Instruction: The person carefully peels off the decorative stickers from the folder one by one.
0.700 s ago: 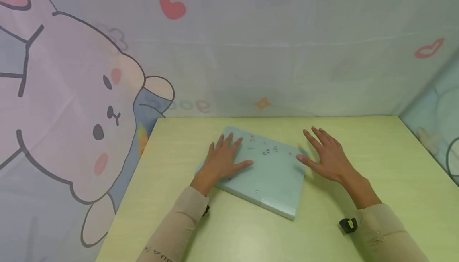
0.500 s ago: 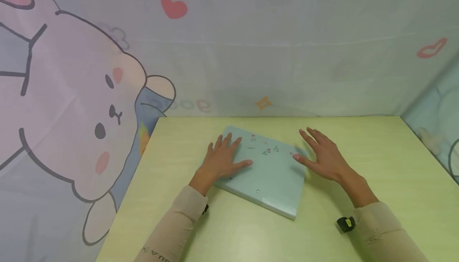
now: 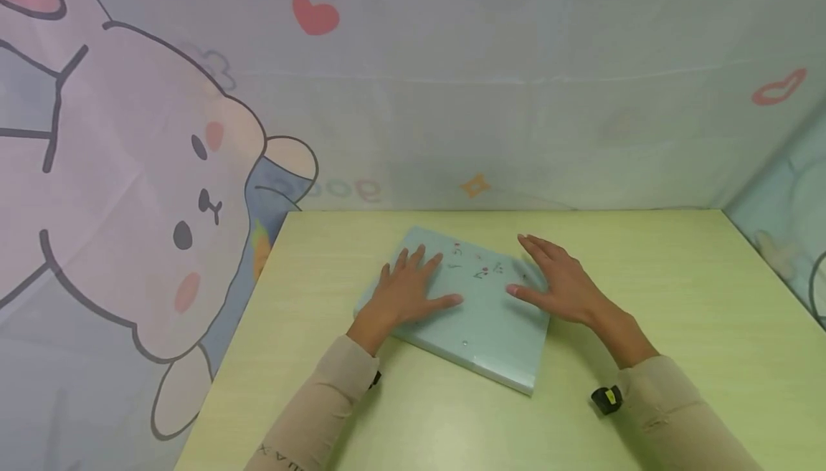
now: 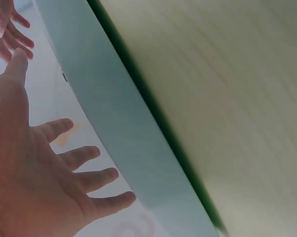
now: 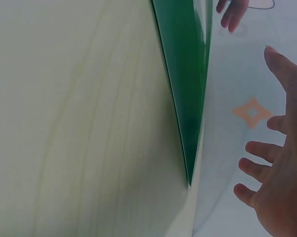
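Note:
A pale green binder with small printed figures on its cover lies slanted on the table. Over its left part is my left hand, fingers spread and thumb pointing right across the cover. In the left wrist view, these fingers reach out straight beside the binder's broad spine. My right hand hovers at the right edge, palm facing inward, its thumb overlapping the cover. From the right wrist view, the binder's darker green side tapers to a corner, apart from the right hand's extended fingers.
A pale yellow wood-grain table carries the binder. Behind it hangs a light curtain with hearts and a cartoon rabbit. A black wrist device sits by the right sleeve.
My right hand has moved left, from beside the binder to over its right edge. The left hand has shifted slightly right and nearer; the binder lies as before.

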Action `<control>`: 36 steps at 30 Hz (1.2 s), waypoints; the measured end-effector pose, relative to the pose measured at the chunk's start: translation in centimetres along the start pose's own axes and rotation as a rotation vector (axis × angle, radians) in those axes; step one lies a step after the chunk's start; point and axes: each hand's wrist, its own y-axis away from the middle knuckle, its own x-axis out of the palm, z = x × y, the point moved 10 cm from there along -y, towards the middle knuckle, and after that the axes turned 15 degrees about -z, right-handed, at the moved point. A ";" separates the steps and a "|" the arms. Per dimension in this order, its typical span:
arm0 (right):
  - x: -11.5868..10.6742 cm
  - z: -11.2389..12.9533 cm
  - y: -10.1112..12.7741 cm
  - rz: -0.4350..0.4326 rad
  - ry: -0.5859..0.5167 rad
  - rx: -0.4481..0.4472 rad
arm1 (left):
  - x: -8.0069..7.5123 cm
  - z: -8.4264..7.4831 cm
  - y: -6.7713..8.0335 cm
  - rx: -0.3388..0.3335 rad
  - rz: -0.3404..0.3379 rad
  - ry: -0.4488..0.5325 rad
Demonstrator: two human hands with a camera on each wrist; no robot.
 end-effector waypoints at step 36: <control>4.4 0.3 1.2 0.149 0.093 -0.062 | 2.3 -0.2 0.4 -0.027 0.080 -0.110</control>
